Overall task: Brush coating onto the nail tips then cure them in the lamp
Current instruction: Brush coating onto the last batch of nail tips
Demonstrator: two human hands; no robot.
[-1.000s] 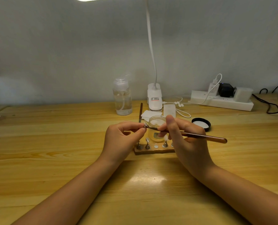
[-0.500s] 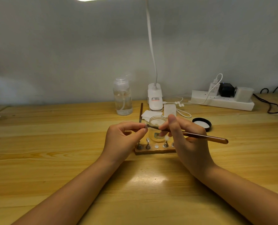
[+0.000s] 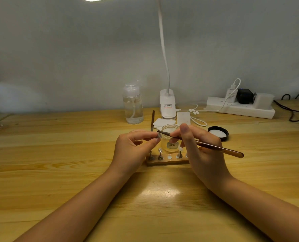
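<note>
My left hand (image 3: 134, 149) pinches a small clear nail tip (image 3: 159, 135) between thumb and forefinger, held above the table. My right hand (image 3: 197, 151) holds a brown brush (image 3: 215, 147) like a pen, and its bristle end touches that nail tip. Below my hands a wooden holder (image 3: 166, 161) carries several small metal stands, some with nail tips on top. An open glass jar (image 3: 169, 138) of clear coating stands just behind the holder, partly hidden by my fingers.
The jar's black lid (image 3: 218, 133) lies to the right. Behind stand a clear pump bottle (image 3: 133, 105), a white clip lamp base (image 3: 167, 105), white wipes (image 3: 162, 122), a second brush (image 3: 152, 119) and a power strip (image 3: 239, 107) with cables.
The brush tip has shifted slightly along the nail tip. Both hands stay in nearly the same place.
</note>
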